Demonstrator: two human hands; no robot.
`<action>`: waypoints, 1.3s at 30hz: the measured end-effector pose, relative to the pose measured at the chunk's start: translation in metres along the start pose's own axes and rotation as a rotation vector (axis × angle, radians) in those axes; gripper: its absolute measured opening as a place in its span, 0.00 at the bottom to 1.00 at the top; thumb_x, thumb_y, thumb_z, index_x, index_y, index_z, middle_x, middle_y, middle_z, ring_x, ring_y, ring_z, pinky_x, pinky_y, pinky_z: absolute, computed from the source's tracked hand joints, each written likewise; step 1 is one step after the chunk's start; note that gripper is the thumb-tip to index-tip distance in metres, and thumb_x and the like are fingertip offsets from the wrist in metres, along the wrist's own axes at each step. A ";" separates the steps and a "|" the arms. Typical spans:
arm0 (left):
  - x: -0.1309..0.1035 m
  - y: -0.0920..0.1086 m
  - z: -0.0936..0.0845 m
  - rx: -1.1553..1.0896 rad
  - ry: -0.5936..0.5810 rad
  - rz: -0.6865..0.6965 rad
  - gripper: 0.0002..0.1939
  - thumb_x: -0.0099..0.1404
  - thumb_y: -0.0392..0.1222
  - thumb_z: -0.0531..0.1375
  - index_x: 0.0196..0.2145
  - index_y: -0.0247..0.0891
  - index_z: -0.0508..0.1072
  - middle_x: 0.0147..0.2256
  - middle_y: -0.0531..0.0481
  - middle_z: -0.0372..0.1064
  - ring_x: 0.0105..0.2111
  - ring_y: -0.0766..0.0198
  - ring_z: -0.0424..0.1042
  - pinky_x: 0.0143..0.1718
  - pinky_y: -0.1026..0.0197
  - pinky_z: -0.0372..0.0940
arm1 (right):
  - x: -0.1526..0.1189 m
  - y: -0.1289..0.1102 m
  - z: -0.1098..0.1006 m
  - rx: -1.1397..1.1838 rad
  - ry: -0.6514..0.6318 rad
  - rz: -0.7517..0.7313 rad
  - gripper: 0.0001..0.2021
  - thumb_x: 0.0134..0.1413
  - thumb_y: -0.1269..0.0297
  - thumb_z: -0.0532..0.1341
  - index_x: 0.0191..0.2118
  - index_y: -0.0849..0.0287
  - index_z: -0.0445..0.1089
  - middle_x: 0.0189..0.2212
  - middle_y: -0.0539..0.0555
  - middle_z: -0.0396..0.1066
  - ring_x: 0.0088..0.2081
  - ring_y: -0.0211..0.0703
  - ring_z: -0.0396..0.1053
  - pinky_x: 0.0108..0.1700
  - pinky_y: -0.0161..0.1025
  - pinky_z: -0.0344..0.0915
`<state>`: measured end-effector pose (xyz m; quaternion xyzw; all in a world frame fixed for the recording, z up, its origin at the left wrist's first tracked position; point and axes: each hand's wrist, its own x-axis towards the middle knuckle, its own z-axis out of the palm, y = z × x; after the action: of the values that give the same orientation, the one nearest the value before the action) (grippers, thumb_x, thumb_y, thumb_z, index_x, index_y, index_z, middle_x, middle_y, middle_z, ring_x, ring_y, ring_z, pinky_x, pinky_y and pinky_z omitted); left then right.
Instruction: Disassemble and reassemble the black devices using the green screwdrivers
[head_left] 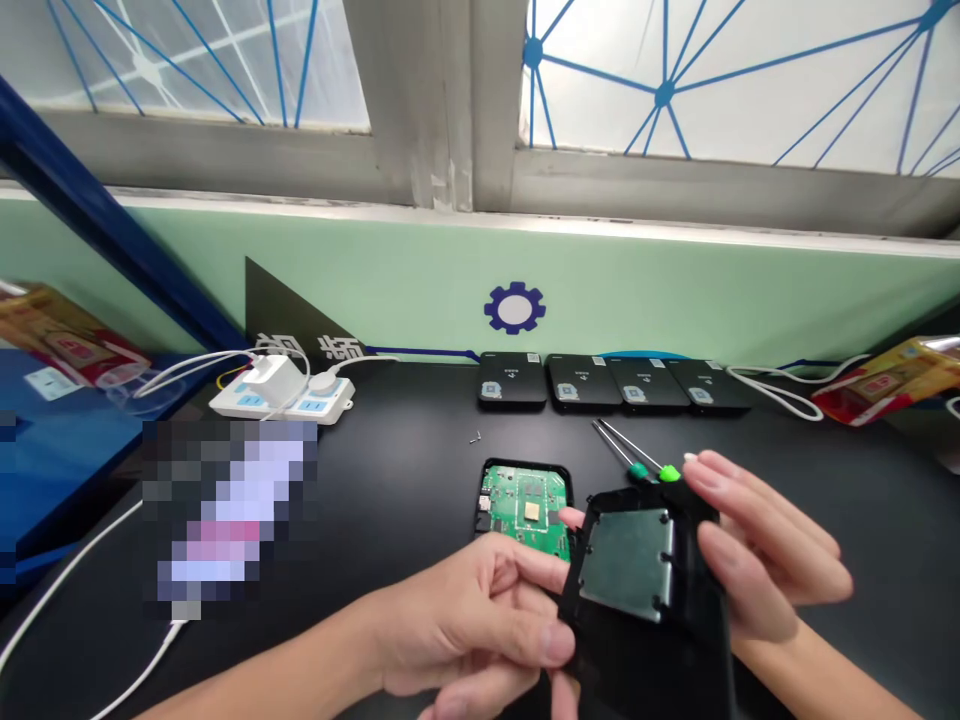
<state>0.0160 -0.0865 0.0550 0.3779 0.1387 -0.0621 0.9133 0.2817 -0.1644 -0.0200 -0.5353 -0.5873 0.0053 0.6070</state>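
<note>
Between my hands is a black plastic cover point(637, 665), held tilted above the table, with a grey metal plate point(628, 565) fixed on the side facing me. My left hand point(480, 620) pinches its left edge between thumb and fingers. At the right edge and upper corner, my right hand point(780, 545) grips the cover with its fingers. Behind the left hand lies a black base with a green circuit board point(517, 495), its near side hidden by my hand. Two screwdrivers point(637, 468) with green handles rest just beyond the cover.
Several closed black boxes point(512, 380) stand along the wall. Small screws point(475, 438) lie on the dark table point(405, 480). At left are a white power strip point(315, 400) with cables and a blurred-out device point(232, 520) on a cord. Red-and-yellow packages point(892, 380) sit at both sides.
</note>
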 end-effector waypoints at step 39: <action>-0.005 0.005 -0.048 1.646 0.670 0.450 0.56 0.60 0.58 0.80 0.76 0.46 0.58 0.69 0.38 0.66 0.64 0.40 0.67 0.68 0.38 0.68 | 0.070 -0.036 0.008 1.363 -0.506 1.107 0.39 0.72 0.27 0.54 0.65 0.55 0.79 0.61 0.68 0.79 0.49 0.54 0.77 0.45 0.43 0.71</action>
<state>0.0021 -0.0493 0.0273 0.9257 0.2316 0.1507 0.2582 0.2754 -0.1300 0.0512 -0.2490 -0.2322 0.7585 0.5556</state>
